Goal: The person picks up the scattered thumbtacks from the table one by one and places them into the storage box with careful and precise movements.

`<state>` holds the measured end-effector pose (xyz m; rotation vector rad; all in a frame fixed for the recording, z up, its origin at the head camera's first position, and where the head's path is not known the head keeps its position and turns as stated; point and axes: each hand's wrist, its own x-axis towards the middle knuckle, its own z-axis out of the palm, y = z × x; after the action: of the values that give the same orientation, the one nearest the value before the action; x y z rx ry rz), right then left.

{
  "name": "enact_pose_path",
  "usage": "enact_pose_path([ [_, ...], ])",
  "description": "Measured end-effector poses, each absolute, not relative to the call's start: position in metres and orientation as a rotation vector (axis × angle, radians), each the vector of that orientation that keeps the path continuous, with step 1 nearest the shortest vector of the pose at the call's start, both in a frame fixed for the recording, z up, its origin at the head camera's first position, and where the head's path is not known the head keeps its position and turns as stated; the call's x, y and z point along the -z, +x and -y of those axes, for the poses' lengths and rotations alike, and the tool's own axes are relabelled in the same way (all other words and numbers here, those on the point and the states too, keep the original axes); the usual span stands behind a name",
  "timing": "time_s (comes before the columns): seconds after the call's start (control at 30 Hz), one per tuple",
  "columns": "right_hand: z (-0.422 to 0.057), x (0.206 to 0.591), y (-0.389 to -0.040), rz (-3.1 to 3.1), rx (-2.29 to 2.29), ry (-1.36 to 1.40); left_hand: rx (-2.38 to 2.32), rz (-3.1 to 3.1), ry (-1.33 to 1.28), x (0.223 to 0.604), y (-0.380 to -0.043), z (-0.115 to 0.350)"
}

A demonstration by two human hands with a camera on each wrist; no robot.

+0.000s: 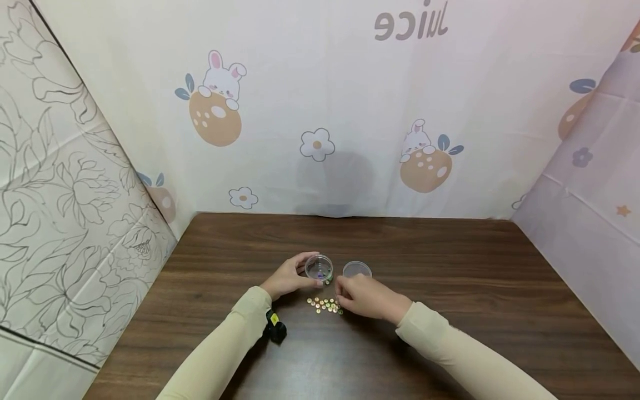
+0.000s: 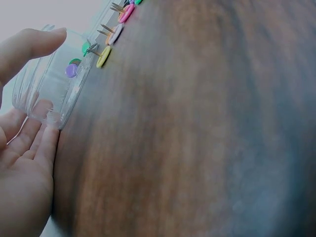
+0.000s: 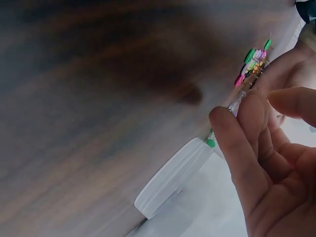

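My left hand (image 1: 292,276) grips a round clear plastic box (image 1: 319,268), thumb on its near side and fingers on its far side. A few thumbtacks, one with a purple head (image 2: 71,70), show through its wall. Scattered thumbtacks (image 1: 324,304) with colourful round heads lie on the table just nearer than the box, several with pins up. My right hand (image 1: 367,294) is over the table right of these tacks, its thumb (image 3: 294,101) and forefinger tips brought together. I cannot tell whether a tack is between them. Behind that hand lies a clear round lid (image 1: 357,269), partly hidden.
All of this is on a dark wood-grain table (image 1: 440,261). A small black device (image 1: 276,329) with a yellow label is at my left wrist. A printed cloth (image 1: 320,183) hangs along the far edge, with more cloth on both sides.
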<state>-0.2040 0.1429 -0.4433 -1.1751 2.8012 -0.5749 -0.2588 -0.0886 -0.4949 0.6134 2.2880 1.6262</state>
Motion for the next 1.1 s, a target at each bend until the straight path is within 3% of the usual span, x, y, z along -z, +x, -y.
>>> enact_pose_path([
  [0.73,-0.143,0.448,-0.187,-2.822,0.426,-1.169,-1.655,-2.226,0.603,0.496,-0.260,0.089],
  [1.1,-0.140,0.448,-0.186,-2.865,0.366,-1.163,-1.633,-2.210,0.630,0.467,-0.244,0.088],
])
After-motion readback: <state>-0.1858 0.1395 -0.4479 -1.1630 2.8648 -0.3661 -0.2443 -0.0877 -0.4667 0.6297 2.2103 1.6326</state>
